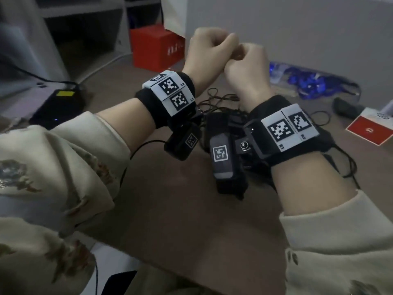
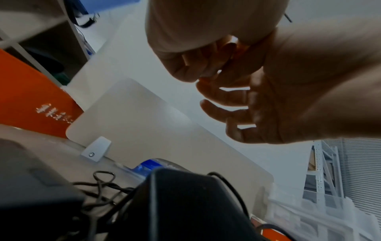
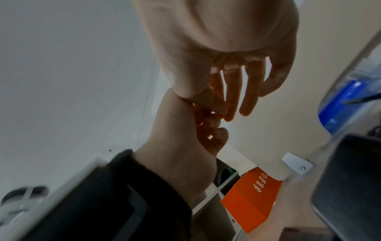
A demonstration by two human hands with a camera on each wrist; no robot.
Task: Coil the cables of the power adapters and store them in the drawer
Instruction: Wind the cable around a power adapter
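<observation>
Both hands are raised above the brown table (image 1: 191,209), knuckles together. My left hand (image 1: 209,44) is a closed fist (image 2: 185,62) with nothing visible in it. My right hand (image 1: 247,60) touches it with thumb and forefinger, and its other fingers (image 3: 249,97) hang loosely curled and spread. I see nothing held between the hands. A tangle of thin black cables (image 1: 221,101) lies on the table under the wrists, partly hidden by the wrist cameras; the same tangle (image 2: 103,182) shows in the left wrist view. More cable loops (image 1: 348,165) lie to the right. No drawer is in view.
A black box with a yellow label (image 1: 57,107) sits at the left. A red box (image 1: 157,47) stands at the back, a bag of blue items (image 1: 308,79) and a dark object (image 1: 346,108) at the back right, a red card (image 1: 370,130) at the right edge.
</observation>
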